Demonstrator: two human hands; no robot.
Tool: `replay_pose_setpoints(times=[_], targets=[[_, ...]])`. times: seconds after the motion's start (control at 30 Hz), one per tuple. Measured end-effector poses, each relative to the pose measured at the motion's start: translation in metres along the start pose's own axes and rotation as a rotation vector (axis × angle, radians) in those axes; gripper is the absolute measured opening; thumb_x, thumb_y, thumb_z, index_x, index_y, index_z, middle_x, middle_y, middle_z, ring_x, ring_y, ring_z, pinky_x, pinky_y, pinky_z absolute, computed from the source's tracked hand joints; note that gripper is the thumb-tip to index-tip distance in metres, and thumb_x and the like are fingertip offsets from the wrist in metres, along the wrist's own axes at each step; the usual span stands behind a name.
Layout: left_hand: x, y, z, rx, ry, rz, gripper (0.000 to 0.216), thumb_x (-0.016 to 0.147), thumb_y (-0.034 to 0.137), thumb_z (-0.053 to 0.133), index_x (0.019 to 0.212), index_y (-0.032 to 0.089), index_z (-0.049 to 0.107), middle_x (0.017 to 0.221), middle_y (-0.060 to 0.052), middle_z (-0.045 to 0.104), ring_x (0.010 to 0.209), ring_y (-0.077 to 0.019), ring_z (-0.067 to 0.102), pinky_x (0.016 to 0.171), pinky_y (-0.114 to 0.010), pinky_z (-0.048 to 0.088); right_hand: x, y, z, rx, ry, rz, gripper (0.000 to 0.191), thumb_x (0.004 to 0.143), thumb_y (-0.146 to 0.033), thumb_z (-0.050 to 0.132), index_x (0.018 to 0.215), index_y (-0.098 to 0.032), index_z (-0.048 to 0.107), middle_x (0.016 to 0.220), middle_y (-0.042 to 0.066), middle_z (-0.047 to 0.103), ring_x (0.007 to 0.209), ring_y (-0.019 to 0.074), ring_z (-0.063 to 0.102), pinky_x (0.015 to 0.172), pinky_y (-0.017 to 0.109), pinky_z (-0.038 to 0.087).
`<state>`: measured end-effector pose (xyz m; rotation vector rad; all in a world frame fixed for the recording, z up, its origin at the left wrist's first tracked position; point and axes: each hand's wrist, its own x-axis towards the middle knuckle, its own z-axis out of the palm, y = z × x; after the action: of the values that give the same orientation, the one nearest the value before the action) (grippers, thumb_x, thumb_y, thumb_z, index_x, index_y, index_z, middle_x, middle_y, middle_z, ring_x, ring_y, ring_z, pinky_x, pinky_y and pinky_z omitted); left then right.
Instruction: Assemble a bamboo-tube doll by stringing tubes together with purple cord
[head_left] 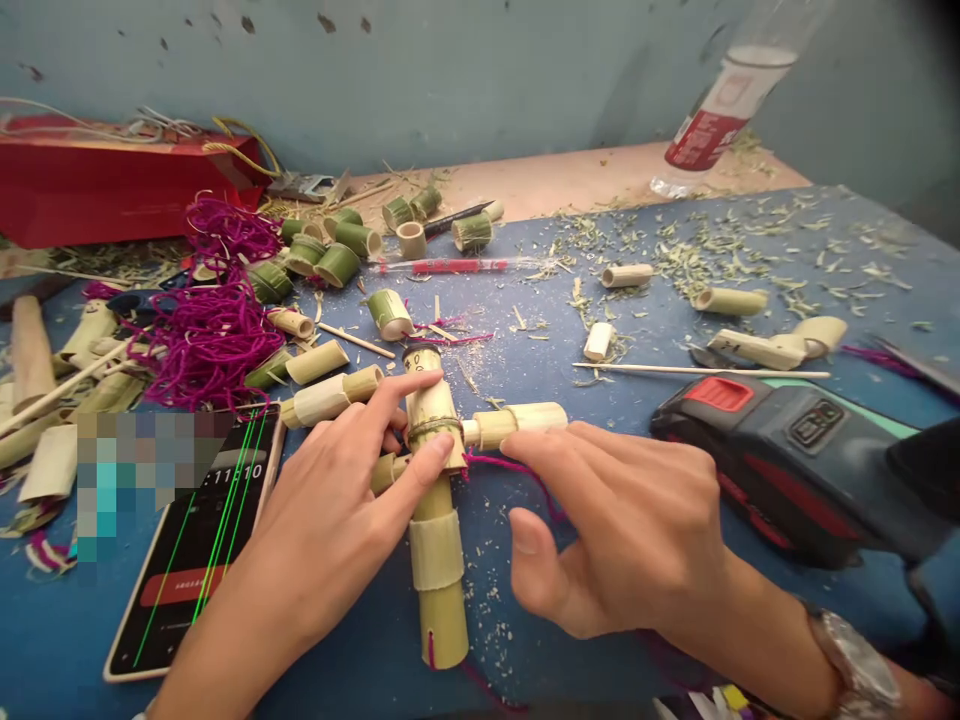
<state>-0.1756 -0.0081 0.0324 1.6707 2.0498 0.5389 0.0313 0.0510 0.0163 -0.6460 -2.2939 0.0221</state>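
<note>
A figure made of bamboo tubes [436,520] lies on the blue table top [675,320], with one long upright piece and cross arms at left and right. My left hand [337,520] rests on it, forefinger and thumb pressing the upper tube where a green band wraps it. My right hand [622,530] lies to the right, its forefinger touching the joint below the right bamboo arm [517,422], where a strand of purple thread [510,468] runs out. The other fingers are loosely spread.
A phone [195,560] lies at the lower left. A black and red cordless drill [795,470] lies at the right. A pile of purple thread [214,330], several cut bamboo rings, thin sticks, a red pen [450,266], a red box [97,185] and a bottle [720,100] fill the rest.
</note>
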Motion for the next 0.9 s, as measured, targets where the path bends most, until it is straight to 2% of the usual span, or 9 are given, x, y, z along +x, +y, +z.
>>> replay_pose_setpoints(times=[0.1, 0.23, 0.4, 0.47, 0.53, 0.63, 0.73, 0.83, 0.9], targets=[[0.001, -0.003, 0.001, -0.028, -0.011, 0.012, 0.055, 0.098, 0.070, 0.044, 0.145, 0.041, 0.053, 0.103, -0.001, 0.069, 0.095, -0.0254, 0.068, 0.083, -0.039, 0.053, 0.002, -0.002, -0.009, -0.121, 0.037, -0.014, 0.024, 0.097, -0.027, 0.049, 0.081, -0.017, 0.063, 0.075, 0.009, 0.070, 0.062, 0.0198, 0.061, 0.054, 0.034, 0.034], [0.002, -0.014, 0.006, -0.014, 0.040, 0.084, 0.055, 0.098, 0.070, 0.043, 0.142, 0.040, 0.057, 0.103, -0.003, 0.071, 0.090, -0.0271, 0.069, 0.083, -0.039, 0.054, 0.004, 0.009, -0.028, -0.330, -0.001, 0.036, 0.016, 0.094, -0.012, 0.055, 0.084, -0.014, 0.068, 0.076, 0.008, 0.067, 0.071, 0.0215, 0.060, 0.064, 0.035, 0.038], [0.004, -0.018, 0.008, 0.048, 0.047, 0.094, 0.056, 0.099, 0.073, 0.037, 0.143, 0.042, 0.055, 0.105, -0.003, 0.071, 0.088, -0.0283, 0.069, 0.078, -0.040, 0.051, 0.005, 0.049, -0.042, -0.775, -0.395, 0.133, 0.016, 0.087, -0.003, 0.060, 0.080, -0.015, 0.067, 0.077, 0.008, 0.066, 0.077, 0.0257, 0.057, 0.072, 0.038, 0.036], [0.004, -0.013, 0.005, 0.040, 0.010, 0.054, 0.059, 0.098, 0.075, 0.037, 0.144, 0.041, 0.053, 0.103, -0.003, 0.071, 0.088, -0.0280, 0.069, 0.078, -0.041, 0.050, 0.006, 0.062, -0.041, -0.817, -0.537, 0.173, 0.017, 0.087, -0.003, 0.061, 0.076, -0.014, 0.068, 0.078, 0.010, 0.067, 0.078, 0.0267, 0.057, 0.071, 0.038, 0.032], [0.004, -0.008, 0.002, 0.028, -0.019, 0.021, 0.061, 0.097, 0.076, 0.037, 0.145, 0.040, 0.052, 0.102, -0.002, 0.071, 0.089, -0.0274, 0.069, 0.080, -0.040, 0.049, 0.007, 0.069, -0.038, -0.809, -0.599, 0.207, 0.019, 0.089, -0.004, 0.061, 0.074, -0.014, 0.069, 0.078, 0.012, 0.068, 0.079, 0.0271, 0.057, 0.069, 0.038, 0.028], [0.004, -0.002, -0.001, 0.024, -0.048, 0.001, 0.063, 0.097, 0.076, 0.037, 0.145, 0.039, 0.052, 0.103, -0.002, 0.071, 0.093, -0.0279, 0.069, 0.082, -0.041, 0.048, 0.008, 0.072, -0.033, -0.779, -0.599, 0.237, 0.021, 0.091, -0.006, 0.059, 0.076, -0.015, 0.070, 0.077, 0.011, 0.068, 0.077, 0.0260, 0.054, 0.067, 0.038, 0.023], [0.004, 0.000, -0.003, 0.021, -0.060, 0.002, 0.064, 0.097, 0.076, 0.037, 0.146, 0.038, 0.051, 0.104, -0.002, 0.071, 0.096, -0.0285, 0.069, 0.083, -0.041, 0.048, 0.008, 0.070, -0.031, -0.773, -0.555, 0.229, 0.020, 0.091, -0.004, 0.057, 0.080, -0.015, 0.069, 0.078, 0.011, 0.067, 0.078, 0.0258, 0.054, 0.067, 0.038, 0.026], [0.003, 0.000, -0.003, 0.022, -0.059, 0.008, 0.063, 0.097, 0.075, 0.037, 0.145, 0.036, 0.052, 0.103, -0.002, 0.071, 0.095, -0.0281, 0.069, 0.082, -0.040, 0.047, 0.009, 0.064, -0.036, -0.755, -0.400, 0.165, 0.019, 0.096, -0.006, 0.052, 0.088, -0.015, 0.067, 0.078, 0.009, 0.066, 0.079, 0.0249, 0.055, 0.071, 0.038, 0.034], [0.003, 0.000, -0.003, 0.023, -0.057, 0.010, 0.062, 0.098, 0.074, 0.038, 0.144, 0.037, 0.052, 0.103, -0.002, 0.070, 0.096, -0.0280, 0.068, 0.083, -0.040, 0.047, 0.009, 0.057, -0.041, -0.630, -0.233, 0.035, 0.019, 0.100, -0.007, 0.050, 0.092, -0.015, 0.066, 0.080, 0.007, 0.066, 0.081, 0.0228, 0.057, 0.078, 0.037, 0.041]])
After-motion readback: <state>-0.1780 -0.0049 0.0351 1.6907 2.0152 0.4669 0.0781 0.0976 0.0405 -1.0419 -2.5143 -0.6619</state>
